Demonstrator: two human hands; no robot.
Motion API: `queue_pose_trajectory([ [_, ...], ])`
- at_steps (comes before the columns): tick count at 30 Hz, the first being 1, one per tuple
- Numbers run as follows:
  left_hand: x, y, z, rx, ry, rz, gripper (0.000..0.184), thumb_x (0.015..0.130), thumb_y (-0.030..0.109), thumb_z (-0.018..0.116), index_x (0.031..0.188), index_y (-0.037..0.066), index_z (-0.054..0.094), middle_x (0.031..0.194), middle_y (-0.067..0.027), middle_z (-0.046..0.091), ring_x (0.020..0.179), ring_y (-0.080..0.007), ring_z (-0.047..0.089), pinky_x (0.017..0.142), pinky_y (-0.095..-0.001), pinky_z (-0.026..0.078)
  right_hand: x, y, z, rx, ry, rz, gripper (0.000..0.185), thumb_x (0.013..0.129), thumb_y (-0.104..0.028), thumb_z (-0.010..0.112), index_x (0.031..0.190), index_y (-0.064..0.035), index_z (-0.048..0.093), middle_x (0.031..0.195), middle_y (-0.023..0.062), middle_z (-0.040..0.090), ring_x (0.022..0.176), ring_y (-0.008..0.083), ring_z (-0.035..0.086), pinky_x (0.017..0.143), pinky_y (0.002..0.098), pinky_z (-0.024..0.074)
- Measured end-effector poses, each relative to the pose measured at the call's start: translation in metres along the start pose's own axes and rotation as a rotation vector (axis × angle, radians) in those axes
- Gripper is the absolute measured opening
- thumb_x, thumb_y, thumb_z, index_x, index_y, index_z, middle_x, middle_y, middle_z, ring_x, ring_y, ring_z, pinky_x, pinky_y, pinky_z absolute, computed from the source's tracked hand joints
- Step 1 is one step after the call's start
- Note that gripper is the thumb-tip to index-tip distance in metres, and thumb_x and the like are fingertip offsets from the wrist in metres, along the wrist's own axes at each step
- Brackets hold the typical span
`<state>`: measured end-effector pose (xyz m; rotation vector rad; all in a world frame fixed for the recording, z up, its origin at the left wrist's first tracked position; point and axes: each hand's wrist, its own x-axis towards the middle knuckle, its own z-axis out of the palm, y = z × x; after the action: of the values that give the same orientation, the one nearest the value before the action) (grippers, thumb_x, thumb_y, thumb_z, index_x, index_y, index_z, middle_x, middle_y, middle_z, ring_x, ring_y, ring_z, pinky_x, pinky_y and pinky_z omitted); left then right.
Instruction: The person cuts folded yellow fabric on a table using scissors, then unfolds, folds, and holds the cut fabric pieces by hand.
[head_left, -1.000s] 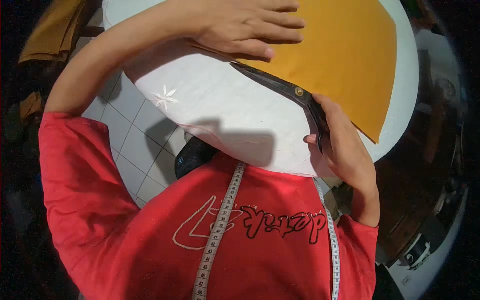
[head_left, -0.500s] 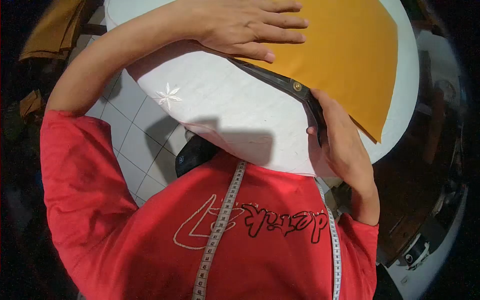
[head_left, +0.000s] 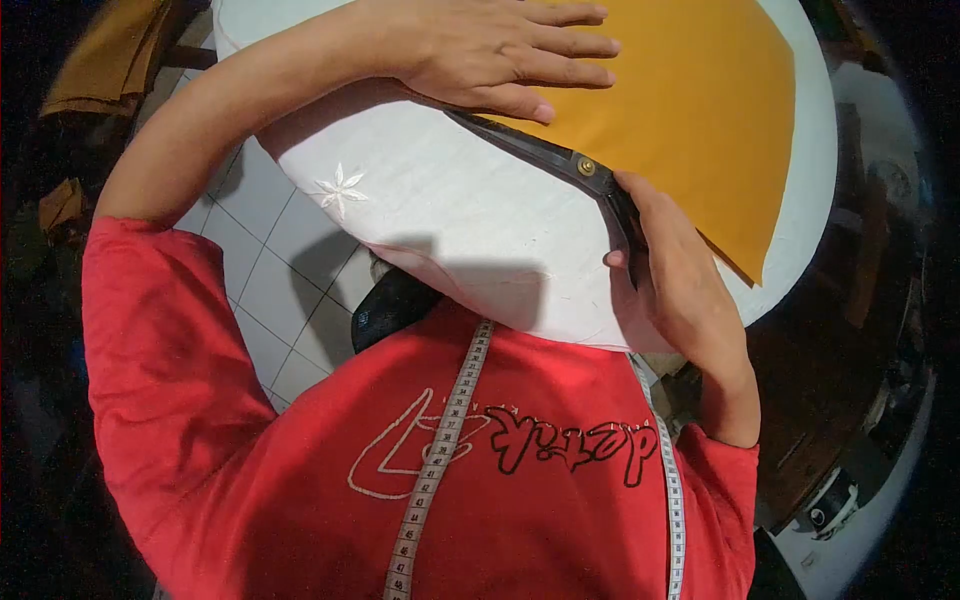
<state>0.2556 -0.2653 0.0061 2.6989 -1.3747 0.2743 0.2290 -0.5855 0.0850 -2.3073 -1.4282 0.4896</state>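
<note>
A piece of mustard-yellow fabric (head_left: 690, 120) lies over a white cloth-covered surface (head_left: 400, 190). My left hand (head_left: 500, 55) rests flat on the fabric, its fingers spread and pointing right. In my right hand (head_left: 685, 265) is a pair of black scissors (head_left: 540, 148), my fingers wrapped round the handles. Their blades run along the fabric's near edge, look nearly closed, and reach up to just below my left hand. A brass-coloured pivot screw shows on them. Part of the handles is hidden by my right hand.
A tape measure (head_left: 430, 470) hangs down my red shirt (head_left: 560, 530). White floor tiles (head_left: 262, 270) and a black object (head_left: 390, 312) show below the surface. Folded brown fabric (head_left: 105, 60) is at the upper left. A dark wooden surface (head_left: 810, 400) stands to the right.
The scissors and my right hand have shifted slightly to the left along the fabric's edge. My left hand stays nearly in place on the fabric.
</note>
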Motion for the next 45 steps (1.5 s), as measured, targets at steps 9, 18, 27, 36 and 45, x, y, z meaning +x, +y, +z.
queue_pose_trajectory([
  [9, 0.016, 0.002, 0.004, -0.003, -0.008, 0.025, 0.07, 0.11, 0.054, 0.029, 0.158, 0.004, 0.039, 0.166, -0.0225, 0.033, 0.155, -0.0452, 0.024, 0.125, -0.0651, 0.014, -0.005, 0.007, 0.005, 0.024, -0.002, 0.012, 0.061, 0.088, 0.001, 0.066, 0.144, 0.0043, 0.044, 0.113, 0.0205, 0.061, 0.098, 0.0347, 0.06, 0.09, 0.04, 0.0501],
  [18, 0.025, -0.002, 0.008, -0.002, 0.014, 0.044, 0.069, 0.11, 0.054, 0.03, 0.158, 0.004, 0.04, 0.165, -0.0229, 0.035, 0.155, -0.0459, 0.025, 0.125, -0.066, 0.014, -0.002, 0.013, 0.003, 0.024, -0.004, 0.017, 0.061, 0.088, 0.002, 0.065, 0.145, 0.0035, 0.043, 0.112, 0.0201, 0.06, 0.097, 0.0342, 0.06, 0.089, 0.0405, 0.05],
  [27, 0.021, 0.003, 0.01, -0.116, 0.037, -0.003, 0.073, 0.11, 0.057, 0.029, 0.158, 0.004, 0.039, 0.165, -0.0238, 0.034, 0.155, -0.0458, 0.024, 0.126, -0.0656, 0.012, -0.005, 0.005, 0.002, 0.004, -0.017, 0.011, 0.061, 0.088, 0.002, 0.065, 0.145, 0.0025, 0.043, 0.11, 0.0194, 0.06, 0.095, 0.0338, 0.06, 0.088, 0.0403, 0.0499],
  [36, 0.013, -0.017, -0.002, -0.129, -0.081, -0.041, 0.082, 0.106, 0.066, 0.029, 0.16, 0.004, 0.035, 0.167, -0.0246, 0.031, 0.156, -0.0444, 0.022, 0.127, -0.0644, 0.01, 0.001, 0.005, -0.003, -0.015, -0.047, 0.045, 0.06, 0.088, 0.001, 0.065, 0.144, 0.0029, 0.043, 0.108, 0.0189, 0.059, 0.093, 0.0333, 0.059, 0.086, 0.0394, 0.0497],
  [45, 0.031, -0.012, -0.004, -0.102, -0.094, -0.022, 0.089, 0.103, 0.071, 0.031, 0.16, 0.004, 0.035, 0.167, -0.0246, 0.031, 0.156, -0.0441, 0.023, 0.127, -0.0639, 0.01, -0.002, 0.006, -0.006, 0.05, -0.04, 0.072, 0.061, 0.089, -0.001, 0.07, 0.145, 0.0027, 0.046, 0.122, 0.0203, 0.062, 0.1, 0.0333, 0.062, 0.09, 0.0384, 0.0501],
])
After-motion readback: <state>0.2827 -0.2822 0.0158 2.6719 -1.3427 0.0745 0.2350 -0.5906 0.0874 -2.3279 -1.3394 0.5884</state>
